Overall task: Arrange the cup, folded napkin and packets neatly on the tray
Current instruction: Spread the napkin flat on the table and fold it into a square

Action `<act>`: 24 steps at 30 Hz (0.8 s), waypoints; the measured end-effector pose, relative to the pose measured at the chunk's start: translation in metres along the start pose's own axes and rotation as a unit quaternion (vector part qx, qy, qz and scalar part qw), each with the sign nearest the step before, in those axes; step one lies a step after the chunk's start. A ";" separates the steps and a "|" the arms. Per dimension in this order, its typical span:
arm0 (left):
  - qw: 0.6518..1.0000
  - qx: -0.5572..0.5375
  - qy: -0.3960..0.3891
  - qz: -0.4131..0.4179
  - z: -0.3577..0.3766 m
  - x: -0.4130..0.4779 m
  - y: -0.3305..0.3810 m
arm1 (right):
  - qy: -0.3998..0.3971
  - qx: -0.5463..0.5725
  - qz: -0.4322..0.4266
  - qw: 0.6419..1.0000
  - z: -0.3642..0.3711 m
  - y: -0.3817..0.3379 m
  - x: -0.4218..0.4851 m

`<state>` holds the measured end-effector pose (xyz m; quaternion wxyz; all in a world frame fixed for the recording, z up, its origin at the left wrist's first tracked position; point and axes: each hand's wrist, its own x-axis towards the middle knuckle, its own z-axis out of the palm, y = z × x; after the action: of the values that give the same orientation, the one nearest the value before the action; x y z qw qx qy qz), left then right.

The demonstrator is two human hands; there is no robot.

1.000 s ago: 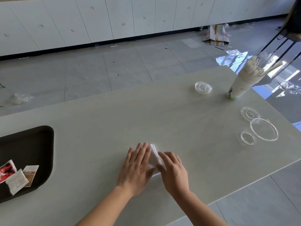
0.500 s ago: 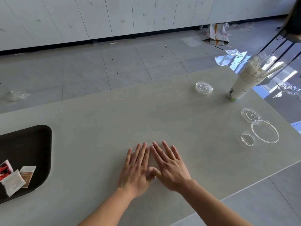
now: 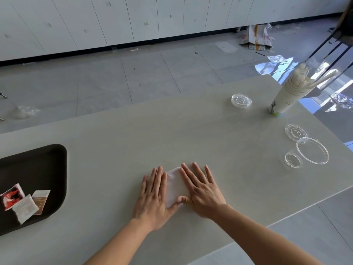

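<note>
A white folded napkin point(image 3: 174, 185) lies flat on the pale table near its front edge. My left hand point(image 3: 152, 197) rests palm down on the napkin's left side, fingers spread. My right hand point(image 3: 202, 190) presses flat over its right side, thumb on the lower corner. A dark tray point(image 3: 47, 169) sits at the table's left edge and holds three packets: a red one point(image 3: 12, 196), a white one point(image 3: 24, 208) and a brown and white one point(image 3: 41, 199). A stack of white paper cups point(image 3: 284, 99) filled with sticks stands at the far right.
Clear plastic lids lie on the right side of the table: one point(image 3: 241, 100) beside the cups, a large one point(image 3: 312, 153) and two smaller ones point(image 3: 295, 131) point(image 3: 293, 159) nearer. Black chair legs point(image 3: 336, 52) rise behind the cups. Litter lies on the floor beyond.
My right hand has flattened the lifted napkin fold down onto the table. Both hands have since slid apart, and the white napkin shows between them.
</note>
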<state>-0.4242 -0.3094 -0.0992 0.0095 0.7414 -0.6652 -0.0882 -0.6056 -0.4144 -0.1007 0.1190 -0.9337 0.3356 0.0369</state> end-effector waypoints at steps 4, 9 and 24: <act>1.000 0.022 0.001 0.014 0.007 -0.009 -0.007 | 0.000 0.007 0.002 1.000 0.004 0.001 0.000; 1.000 0.026 -0.003 0.013 0.003 -0.013 -0.007 | -0.009 -0.006 -0.002 1.000 0.001 -0.001 0.000; 0.962 -0.151 0.072 -0.217 -0.014 -0.026 0.017 | -0.014 -0.011 0.024 1.000 0.000 -0.001 0.001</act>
<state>-0.4413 -0.2871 -0.0803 0.1497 0.8622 -0.4651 -0.1338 -0.6039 -0.4140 -0.1006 0.1124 -0.9259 0.3560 0.0567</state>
